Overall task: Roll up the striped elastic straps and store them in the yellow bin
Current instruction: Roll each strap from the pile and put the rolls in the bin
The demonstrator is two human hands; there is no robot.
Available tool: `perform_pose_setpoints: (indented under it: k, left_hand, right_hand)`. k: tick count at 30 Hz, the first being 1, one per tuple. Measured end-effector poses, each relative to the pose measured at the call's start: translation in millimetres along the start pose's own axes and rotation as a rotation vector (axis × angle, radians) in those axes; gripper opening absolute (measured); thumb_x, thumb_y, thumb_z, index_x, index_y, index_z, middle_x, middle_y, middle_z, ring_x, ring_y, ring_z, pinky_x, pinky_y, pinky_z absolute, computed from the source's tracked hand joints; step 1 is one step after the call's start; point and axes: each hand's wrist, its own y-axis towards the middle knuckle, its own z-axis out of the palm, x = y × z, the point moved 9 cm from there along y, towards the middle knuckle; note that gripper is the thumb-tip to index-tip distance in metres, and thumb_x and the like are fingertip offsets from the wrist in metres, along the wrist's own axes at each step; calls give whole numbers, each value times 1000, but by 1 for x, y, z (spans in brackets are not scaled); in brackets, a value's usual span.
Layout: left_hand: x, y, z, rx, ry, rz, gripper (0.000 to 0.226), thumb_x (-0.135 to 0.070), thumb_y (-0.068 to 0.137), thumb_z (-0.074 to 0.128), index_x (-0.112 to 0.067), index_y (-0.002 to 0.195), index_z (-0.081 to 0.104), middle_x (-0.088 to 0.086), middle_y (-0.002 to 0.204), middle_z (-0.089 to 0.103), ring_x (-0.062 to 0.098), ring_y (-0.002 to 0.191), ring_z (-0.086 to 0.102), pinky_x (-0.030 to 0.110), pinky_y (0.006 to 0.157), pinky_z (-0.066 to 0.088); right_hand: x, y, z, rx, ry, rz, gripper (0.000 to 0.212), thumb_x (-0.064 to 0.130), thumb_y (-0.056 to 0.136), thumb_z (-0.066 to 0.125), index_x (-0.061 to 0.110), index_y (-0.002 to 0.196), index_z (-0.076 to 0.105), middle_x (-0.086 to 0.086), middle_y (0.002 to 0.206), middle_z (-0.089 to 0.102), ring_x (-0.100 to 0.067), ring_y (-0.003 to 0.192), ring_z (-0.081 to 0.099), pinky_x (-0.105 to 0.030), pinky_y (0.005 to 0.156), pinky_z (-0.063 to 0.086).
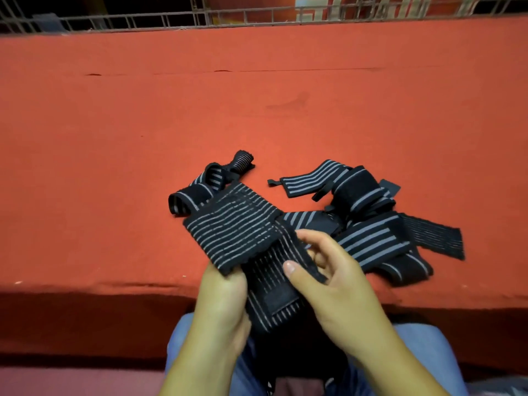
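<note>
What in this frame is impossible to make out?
Yellow bin: nowhere in the head view.
Held strap: its lower end drops into the dark lap between left hand and right hand.
Left hand's grip: fingers hidden under the strap.
Strap pile: overlaps hide the count.
Background behind wire rail: blurred, cut by top edge.

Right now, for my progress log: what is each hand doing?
Left hand: holds the wide striped strap by its near edge.
Right hand: pinches the same strap, thumb on top.
</note>
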Motion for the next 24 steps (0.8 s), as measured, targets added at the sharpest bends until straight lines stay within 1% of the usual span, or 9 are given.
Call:
perform_pose_setpoints:
  k: [2, 5, 8, 10, 15, 17, 19, 22, 24]
  left_hand:
    - [1, -9, -4, 25, 115, 90, 33, -6, 88, 62, -4, 120, 70, 16, 115, 76, 36, 112, 72, 57, 100, 56]
    - [7, -27, -3, 104, 214, 122, 38, -6, 84, 63, -6, 121, 71, 11, 118, 77, 31, 115, 71, 53, 104, 54]
    - [20, -45, 3, 193, 339, 97, 33, -8, 90, 60, -9, 121, 73, 6, 116, 78, 25, 113, 73, 46, 99, 58]
    - [27, -54, 0, 180, 431, 122, 29, -3, 97, 57, -12, 120, 72, 1, 113, 79, 20, 110, 74, 41, 98, 59]
    - [44, -77, -4, 241, 565, 169, 25, -7, 101, 61, -16, 122, 71, -5, 116, 78, 11, 111, 72, 37, 99, 58]
    - [51, -86, -8, 270, 504, 129, 26, -15, 99, 66, -15, 125, 69, -1, 119, 77, 15, 114, 72, 41, 102, 56]
    - [56, -91, -14, 274, 387, 76, 33, -9, 95, 67, -13, 128, 67, 3, 121, 76, 20, 118, 70, 45, 106, 53]
    - [56, -106, -23, 277, 260, 62, 57, -5, 80, 62, -20, 135, 60, 0, 121, 75, 16, 114, 69, 37, 100, 52]
    - [54, -114, -25, 285, 284, 84, 60, -5, 86, 61, -29, 141, 55, -6, 124, 74, 12, 116, 68, 34, 98, 51]
  right_hand:
    - [-4, -9, -4, -21, 26, 3, 27, 6, 100, 69, 29, 113, 74, 7, 110, 80, -9, 107, 73, -33, 99, 56]
    - [-10, -28, -6, -55, 151, 8, 15, 12, 100, 70, 19, 113, 73, 0, 113, 80, -11, 108, 74, -34, 100, 56]
    - [-17, -49, -1, -57, 175, -3, 39, 39, 85, 80, 29, 120, 66, 5, 113, 79, -6, 106, 74, -23, 91, 55]
    - [-24, -60, 0, -105, 183, -3, 43, 43, 85, 86, 30, 120, 66, 6, 111, 80, -7, 106, 75, -22, 89, 56]
    - [-49, -79, -2, -170, 287, 21, 13, 18, 98, 74, 16, 111, 77, -6, 110, 81, -24, 110, 76, -49, 103, 56]
    - [-58, -90, -5, -169, 350, 39, 14, 8, 100, 69, 14, 109, 78, -10, 111, 81, -27, 111, 75, -50, 105, 55]
    - [-64, -96, -13, -193, 400, 44, 16, 6, 101, 66, 13, 106, 79, -14, 111, 80, -29, 108, 75, -48, 102, 55]
    - [-66, -114, -24, -243, 440, 25, 19, 1, 101, 61, 9, 106, 77, -15, 110, 80, -26, 103, 74, -41, 96, 55]
    - [-66, -122, -26, -242, 451, 15, 21, -1, 101, 58, 8, 108, 76, -14, 110, 80, -23, 102, 74, -38, 93, 56]
